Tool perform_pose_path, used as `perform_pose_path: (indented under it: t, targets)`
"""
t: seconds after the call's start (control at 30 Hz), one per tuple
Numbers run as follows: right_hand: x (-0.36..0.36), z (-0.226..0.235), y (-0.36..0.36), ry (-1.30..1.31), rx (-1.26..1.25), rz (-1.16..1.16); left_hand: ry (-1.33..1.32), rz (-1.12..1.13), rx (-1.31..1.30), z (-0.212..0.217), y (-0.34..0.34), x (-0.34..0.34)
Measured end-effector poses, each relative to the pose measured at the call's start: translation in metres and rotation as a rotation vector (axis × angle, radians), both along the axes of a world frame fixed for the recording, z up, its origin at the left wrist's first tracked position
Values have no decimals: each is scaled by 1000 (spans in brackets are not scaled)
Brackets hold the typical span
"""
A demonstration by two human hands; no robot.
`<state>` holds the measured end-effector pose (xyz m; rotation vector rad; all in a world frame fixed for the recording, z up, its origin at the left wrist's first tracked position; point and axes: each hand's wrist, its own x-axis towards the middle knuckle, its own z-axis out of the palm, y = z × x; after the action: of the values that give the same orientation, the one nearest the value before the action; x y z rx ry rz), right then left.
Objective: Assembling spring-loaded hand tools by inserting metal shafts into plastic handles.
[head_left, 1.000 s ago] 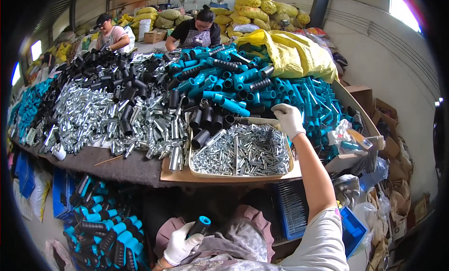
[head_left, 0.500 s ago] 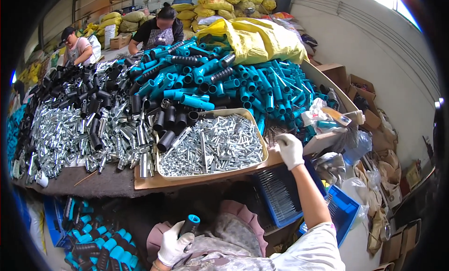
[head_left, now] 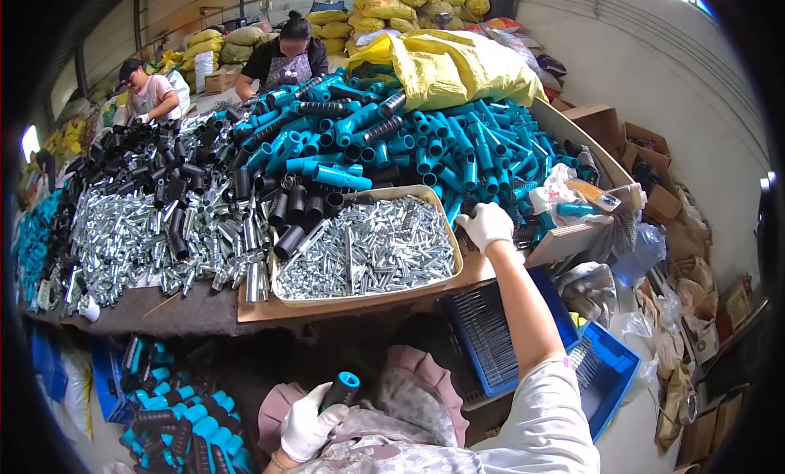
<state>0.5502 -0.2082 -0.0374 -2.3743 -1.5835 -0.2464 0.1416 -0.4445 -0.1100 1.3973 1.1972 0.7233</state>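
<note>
My left hand (head_left: 304,425), in a white glove, is wrapped round a black grip sleeve with a teal end (head_left: 347,382), held low over my lap. My right hand (head_left: 490,227), also gloved, reaches to the table at the tray's right side. Its fingers are curled down among small dark springs (head_left: 469,203); whatever is between the fingertips is hidden. Beside it, a cream tray (head_left: 459,266) holds many small silver metal pins. Behind the tray lies a heap of teal tubes (head_left: 470,176), with black sleeves (head_left: 289,242) along its left edge.
Silver metal parts (head_left: 123,229) cover the table's left side. Blue crates (head_left: 500,386) stand below the table at right, and finished-looking teal-and-black grips (head_left: 192,425) lie low at left. A yellow sack (head_left: 466,65) drapes the heap. Two people work across the table.
My right hand has moved a little left and farther out, toward the springs beside the tray. My left hand still holds the grip sleeve, slightly shifted. The view has tilted slightly.
</note>
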Motion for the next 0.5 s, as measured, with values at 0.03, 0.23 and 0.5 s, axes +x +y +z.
perform_pose_path:
  t: [0.03,0.23,0.5]
  targets:
    - [4,2,5,28,-15,32,12,-2,8,-1,0,2]
    - [14,4,27,293,-15,-58,38,-29,4,7,-2,8]
    - [-22,33,-4,803,489,415,-347,53,-55,19,-2,-1]
